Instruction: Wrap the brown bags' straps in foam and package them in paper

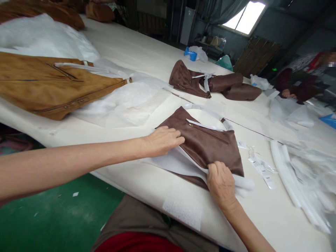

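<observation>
A dark brown handbag (210,143) lies on the white table in front of me, its zip pocket facing up and its handle wrapped in white. White lining paper (175,161) shows along the bag's near edge, between its brown layers. My left hand (165,140) is closed at the bag's left edge, fingers curled over the brown material. At the near right corner my right hand (221,182) grips the bag's edge, thumb and fingers closed. White foam rolls (244,184) poke out beside my right wrist, partly hidden by the hand and bag.
Tan bags (34,84) lie on white wrapping at the left. More brown bags (225,84) rest farther back. Tags (262,169), foam strips (286,178) and clear plastic (312,168) lie to the right. A co-worker (296,80) is at the far right. The near table edge (126,190) borders a green floor.
</observation>
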Available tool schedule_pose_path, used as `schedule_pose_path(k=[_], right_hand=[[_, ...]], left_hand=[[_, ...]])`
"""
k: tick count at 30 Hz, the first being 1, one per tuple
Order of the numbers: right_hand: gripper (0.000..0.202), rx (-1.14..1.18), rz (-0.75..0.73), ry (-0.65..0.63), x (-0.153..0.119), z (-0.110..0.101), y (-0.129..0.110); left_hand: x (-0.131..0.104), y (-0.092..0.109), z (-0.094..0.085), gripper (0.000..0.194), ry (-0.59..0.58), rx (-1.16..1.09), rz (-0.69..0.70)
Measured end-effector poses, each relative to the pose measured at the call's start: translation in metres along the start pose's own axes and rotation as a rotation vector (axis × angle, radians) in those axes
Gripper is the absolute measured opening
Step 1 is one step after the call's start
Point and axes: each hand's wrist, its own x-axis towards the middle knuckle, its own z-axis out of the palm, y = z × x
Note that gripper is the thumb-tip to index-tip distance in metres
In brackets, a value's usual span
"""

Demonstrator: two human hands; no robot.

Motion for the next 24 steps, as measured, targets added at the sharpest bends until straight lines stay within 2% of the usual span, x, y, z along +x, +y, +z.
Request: schedule_pose_path(k=[3, 8, 11, 15, 19, 21, 24], right_hand=[[0.023, 0.042, -0.021, -0.022, 0.005, -0.005, 0.007], [0.015, 0.237, -0.125, -0.295, 0.007, -0.036, 0.04], [0.016, 0.307, -0.098, -0.362, -0.004, -0.051, 0.062], [0.023, 0.386, -0.068, -0.231, -0.029, -0.045, 0.07], [0.02, 0.356, -0.136, -0.026, -0.048, -0.027, 0.062], [0.024, 0.369, -0.15, 0.027, -0.054, -0.022, 0.059], [0.039, 0.424, -0.121, -0.007, -0.059, -0.023, 0.058]], left_hand=[[-0.01, -0.008, -0.009, 0.015, -0.071, 0.007, -0.066], [-0.021, -0.008, -0.006, 0.028, -0.062, 0.025, -0.024], [-0.027, -0.011, -0.003, 0.028, -0.043, -0.031, -0.02], [-0.036, -0.02, 0.005, 0.029, 0.02, -0.101, 0.024], [-0.049, -0.023, 0.028, 0.034, 0.279, -0.005, 0.17], [-0.055, -0.022, 0.039, 0.035, 0.375, -0.005, 0.208], [-0.063, -0.019, 0.041, 0.038, 0.338, -0.021, 0.186]])
